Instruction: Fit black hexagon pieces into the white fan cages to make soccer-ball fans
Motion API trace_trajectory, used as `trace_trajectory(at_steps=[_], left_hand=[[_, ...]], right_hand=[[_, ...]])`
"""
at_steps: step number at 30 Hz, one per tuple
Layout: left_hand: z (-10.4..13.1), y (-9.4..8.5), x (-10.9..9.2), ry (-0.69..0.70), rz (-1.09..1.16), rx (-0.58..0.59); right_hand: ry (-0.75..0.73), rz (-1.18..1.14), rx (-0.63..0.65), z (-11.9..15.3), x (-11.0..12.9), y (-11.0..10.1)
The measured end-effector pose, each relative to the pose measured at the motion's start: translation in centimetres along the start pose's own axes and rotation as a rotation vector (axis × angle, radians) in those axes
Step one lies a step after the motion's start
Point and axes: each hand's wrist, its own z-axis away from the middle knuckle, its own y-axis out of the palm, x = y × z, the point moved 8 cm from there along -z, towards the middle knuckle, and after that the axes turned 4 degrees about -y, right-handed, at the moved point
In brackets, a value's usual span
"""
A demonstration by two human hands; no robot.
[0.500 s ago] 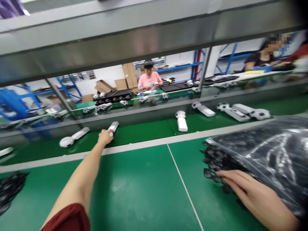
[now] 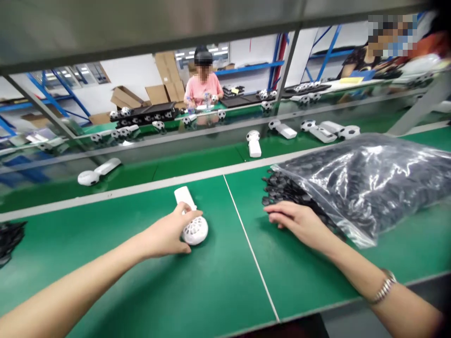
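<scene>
My left hand point(image 2: 172, 231) is closed around a white handheld fan point(image 2: 196, 230) with a round grille head and a flat handle, low over the green bench or resting on it; I cannot tell which. The grille faces up and the handle points away from me. My right hand point(image 2: 296, 219) is at the near edge of a pile of small black parts point(image 2: 283, 188), thumb and fingers pinched together. Whatever may be between those fingertips is too small to make out. The parts spill from the mouth of a clear plastic bag point(image 2: 373, 173).
Several white fans, such as one upright fan point(image 2: 254, 145) and one at left point(image 2: 89, 177), lie on the green belt point(image 2: 176, 162) behind the pale rail. Another black pile point(image 2: 10, 239) sits at left. A metal shelf point(image 2: 148, 33) crosses overhead. A person in pink point(image 2: 203, 87) sits opposite.
My left hand has brought the fan from the belt over the rail to the bench before me. My right hand has drawn back slightly from the black parts, fingers pinched. The view has tilted down.
</scene>
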Motion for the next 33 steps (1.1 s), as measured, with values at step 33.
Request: trace_trajectory(at_steps=[33], left_hand=[[-0.7, 2.1, -10.3, 0.156, 0.27, -0.245]], right_hand=[[-0.215, 0.042, -0.048, 4.0, 7.4, 3.7]])
